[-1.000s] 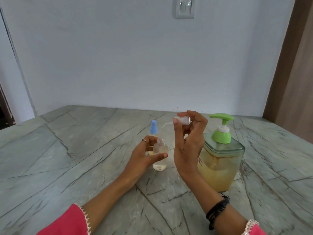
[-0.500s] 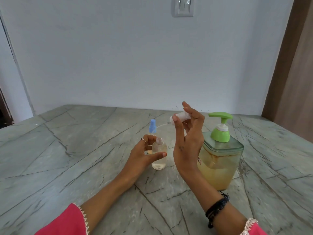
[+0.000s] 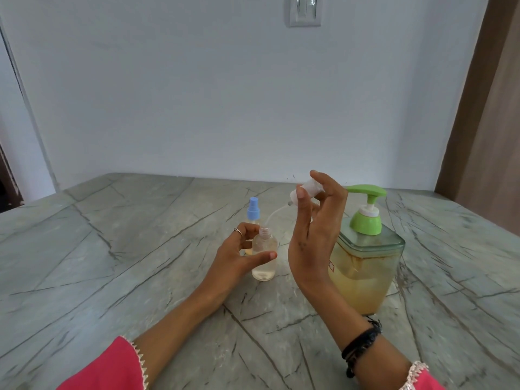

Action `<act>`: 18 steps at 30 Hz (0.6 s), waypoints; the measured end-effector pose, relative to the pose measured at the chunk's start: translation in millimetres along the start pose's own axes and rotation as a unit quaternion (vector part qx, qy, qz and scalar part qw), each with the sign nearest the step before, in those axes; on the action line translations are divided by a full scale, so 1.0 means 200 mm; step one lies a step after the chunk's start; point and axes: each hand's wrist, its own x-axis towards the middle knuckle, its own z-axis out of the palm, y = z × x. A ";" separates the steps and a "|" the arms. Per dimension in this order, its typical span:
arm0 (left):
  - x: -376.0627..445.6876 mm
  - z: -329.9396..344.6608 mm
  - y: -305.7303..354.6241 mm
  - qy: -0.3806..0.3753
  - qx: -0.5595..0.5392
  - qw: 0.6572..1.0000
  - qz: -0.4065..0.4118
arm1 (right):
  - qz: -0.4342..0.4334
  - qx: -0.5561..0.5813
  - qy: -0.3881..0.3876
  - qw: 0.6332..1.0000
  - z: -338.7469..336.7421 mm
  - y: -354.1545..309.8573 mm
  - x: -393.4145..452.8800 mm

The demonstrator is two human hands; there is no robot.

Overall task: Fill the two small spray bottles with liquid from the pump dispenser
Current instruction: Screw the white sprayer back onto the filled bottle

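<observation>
Uncapped, small bottle [image 3: 264, 256] holds clear liquid; dispenser [image 3: 364, 266] yellowish.

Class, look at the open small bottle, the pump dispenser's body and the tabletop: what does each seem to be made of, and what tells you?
Open small bottle: likely clear plastic, glossy; the liquid shows through and the neck is threaded.
Pump dispenser body: clear glass or thick plastic with a greenish rim; the yellowish liquid shows through.
Tabletop: apparently polished stone, grey-green with dark veins.

text: none legible | pump dispenser [image 3: 365, 266]: small red-edged label, unreadable
</observation>
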 end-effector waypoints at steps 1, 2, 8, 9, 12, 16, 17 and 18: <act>0.00 0.00 0.00 0.000 0.000 1.000 0.000 | -0.006 0.004 0.004 1.000 0.00 0.00 0.00; 0.00 0.00 0.00 0.000 -0.001 1.000 0.001 | -0.011 0.009 0.009 1.000 0.00 -0.01 0.01; 0.01 0.00 -0.01 0.003 0.004 1.000 0.005 | -0.007 0.015 0.007 1.000 0.01 -0.02 0.01; 0.01 0.00 -0.01 0.003 0.004 1.000 0.005 | -0.009 0.008 0.000 1.000 0.01 -0.02 0.01; 0.01 0.00 0.00 0.002 0.000 1.000 0.005 | -0.012 -0.009 -0.026 1.000 0.01 -0.02 -0.01; 0.01 0.00 -0.01 0.003 0.002 1.000 0.002 | -0.003 -0.030 -0.069 0.997 0.01 0.00 -0.01; 0.01 0.00 -0.01 0.002 0.002 1.000 0.002 | 0.005 -0.033 -0.086 0.996 0.00 0.00 -0.01; 0.01 0.00 -0.01 0.000 0.002 1.000 0.003 | 0.014 -0.034 -0.104 0.994 0.00 0.00 -0.02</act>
